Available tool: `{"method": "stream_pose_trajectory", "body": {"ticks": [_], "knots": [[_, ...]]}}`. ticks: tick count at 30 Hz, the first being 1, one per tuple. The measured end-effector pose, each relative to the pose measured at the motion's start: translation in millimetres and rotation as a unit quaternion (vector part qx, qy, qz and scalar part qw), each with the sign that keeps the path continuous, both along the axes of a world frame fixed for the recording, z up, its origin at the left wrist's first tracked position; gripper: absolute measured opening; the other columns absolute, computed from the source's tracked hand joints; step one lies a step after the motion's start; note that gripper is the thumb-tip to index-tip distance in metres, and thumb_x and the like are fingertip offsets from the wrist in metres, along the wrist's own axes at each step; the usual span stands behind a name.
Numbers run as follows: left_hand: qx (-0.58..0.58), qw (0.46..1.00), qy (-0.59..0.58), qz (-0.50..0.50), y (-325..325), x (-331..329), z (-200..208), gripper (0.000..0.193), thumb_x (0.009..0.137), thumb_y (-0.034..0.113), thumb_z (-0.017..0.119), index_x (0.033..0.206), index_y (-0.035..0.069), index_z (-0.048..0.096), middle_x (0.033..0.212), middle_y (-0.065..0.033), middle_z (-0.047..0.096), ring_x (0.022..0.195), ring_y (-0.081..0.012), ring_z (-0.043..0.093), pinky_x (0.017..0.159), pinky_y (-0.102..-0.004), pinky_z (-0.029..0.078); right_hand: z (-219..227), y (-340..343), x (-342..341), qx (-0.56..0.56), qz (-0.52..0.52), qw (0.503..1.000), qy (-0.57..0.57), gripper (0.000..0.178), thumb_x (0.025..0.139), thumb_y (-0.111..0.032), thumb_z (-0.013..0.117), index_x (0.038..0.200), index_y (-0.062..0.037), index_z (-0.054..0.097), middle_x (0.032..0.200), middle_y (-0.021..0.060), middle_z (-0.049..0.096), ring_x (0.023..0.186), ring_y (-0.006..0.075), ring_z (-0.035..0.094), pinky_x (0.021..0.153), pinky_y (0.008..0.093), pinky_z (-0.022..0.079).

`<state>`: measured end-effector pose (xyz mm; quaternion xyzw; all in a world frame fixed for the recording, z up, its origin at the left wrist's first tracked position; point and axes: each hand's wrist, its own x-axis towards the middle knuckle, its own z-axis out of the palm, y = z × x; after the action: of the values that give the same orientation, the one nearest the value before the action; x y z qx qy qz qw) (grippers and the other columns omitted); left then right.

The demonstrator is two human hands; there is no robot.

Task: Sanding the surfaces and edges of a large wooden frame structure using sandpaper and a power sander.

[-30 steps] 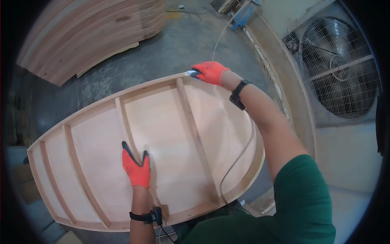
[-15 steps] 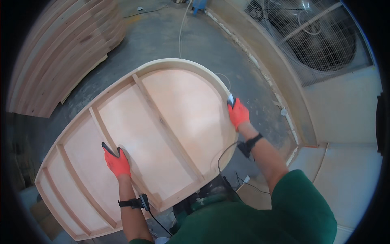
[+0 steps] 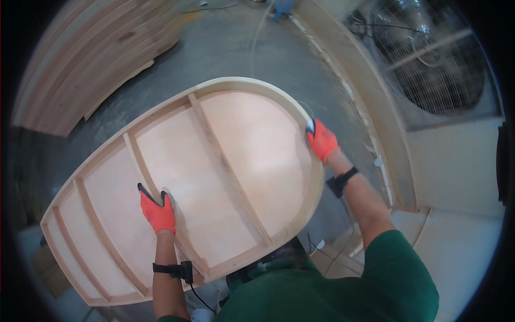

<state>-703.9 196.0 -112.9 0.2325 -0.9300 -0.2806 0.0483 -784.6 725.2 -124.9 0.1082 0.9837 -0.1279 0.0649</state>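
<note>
A large, shallow wooden frame [image 3: 300, 212] with one rounded end and a pale panel bottom lies in front of me. Several wooden crosspieces [image 3: 214, 153] divide its inside. My left hand [image 3: 159, 213], in a red glove with black fingertips, straddles one crosspiece [image 3: 140, 167], thumb and forefinger on either side of it. At the rounded end, my right hand [image 3: 323, 142], gloved alike, is closed at the curved rim on a small whitish piece [image 3: 310, 125]. The fingers mostly cover that piece, so its kind is unclear.
Curved wooden boards [image 3: 107, 64] are stacked at the far left. A large fan behind a wire grille [image 3: 429, 59] stands at the upper right, beside a low ledge [image 3: 370, 91]. A thin hose [image 3: 254, 48] runs over the grey floor. Cables [image 3: 340, 255] hang near my right side.
My right hand has slid slightly along the rim, with the whitish piece still under its fingers. My left hand keeps its place on the crosspiece. The whole view has shifted a little.
</note>
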Motion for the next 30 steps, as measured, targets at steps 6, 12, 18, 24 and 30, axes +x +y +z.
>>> {"method": "stream_pose_trajectory", "body": {"ticks": [6,12,18,24,30], "knots": [[0.001,1.0,0.011,-0.002,5,-3,1,0.077,0.088,0.017,0.066,0.153,0.004,0.025,0.141,-0.0225,0.044,0.131,-0.038,0.042,0.11,-0.0447,0.033,20,-92,-196,-0.016,0.293,0.955,0.037,0.053,0.092,-0.033,0.056,0.139,-0.0102,0.046,0.136,0.0135,0.055,0.123,0.0328,0.053,0.104,0.0418,0.043],[0.028,0.999,-0.009,0.019,2,-2,2,0.075,0.089,0.015,0.064,0.153,0.006,0.026,0.145,-0.0196,0.043,0.133,-0.0365,0.04,0.111,-0.044,0.032,40,-186,-233,-0.101,0.338,0.935,-0.028,0.048,0.091,-0.033,0.057,0.136,-0.015,0.051,0.131,0.0117,0.059,0.122,0.0327,0.054,0.102,0.0404,0.044],[0.064,0.998,-0.005,0.01,-9,0,0,0.073,0.09,0.015,0.063,0.153,0.008,0.027,0.146,-0.0186,0.041,0.134,-0.0355,0.038,0.112,-0.0433,0.031,37,-88,-173,-0.093,0.179,0.979,-0.032,0.047,0.093,-0.038,0.054,0.132,-0.0115,0.054,0.125,0.0193,0.062,0.116,0.0382,0.057,0.099,0.0441,0.045],[0.207,0.977,-0.033,0.029,-1,-1,19,0.077,0.09,0.019,0.067,0.153,0.006,0.026,0.146,-0.0189,0.04,0.127,-0.0298,0.048,0.106,-0.0409,0.037,7,-13,16,-0.074,-0.126,0.989,-0.015,0.051,0.094,-0.041,0.055,0.131,-0.0053,0.053,0.121,0.0243,0.062,0.115,0.0405,0.057,0.097,0.0456,0.045],[0.149,0.932,-0.012,-0.329,-146,24,17,0.069,0.087,0.015,0.067,0.147,0.0,0.037,0.147,-0.0213,0.043,0.135,-0.0351,0.041,0.113,-0.0417,0.031,8,-75,162,-0.104,-0.374,0.921,0.024,0.043,0.094,-0.04,0.055,0.115,-0.002,0.061,0.115,0.0225,0.065,0.11,0.0395,0.06,0.091,0.0451,0.048]]}}
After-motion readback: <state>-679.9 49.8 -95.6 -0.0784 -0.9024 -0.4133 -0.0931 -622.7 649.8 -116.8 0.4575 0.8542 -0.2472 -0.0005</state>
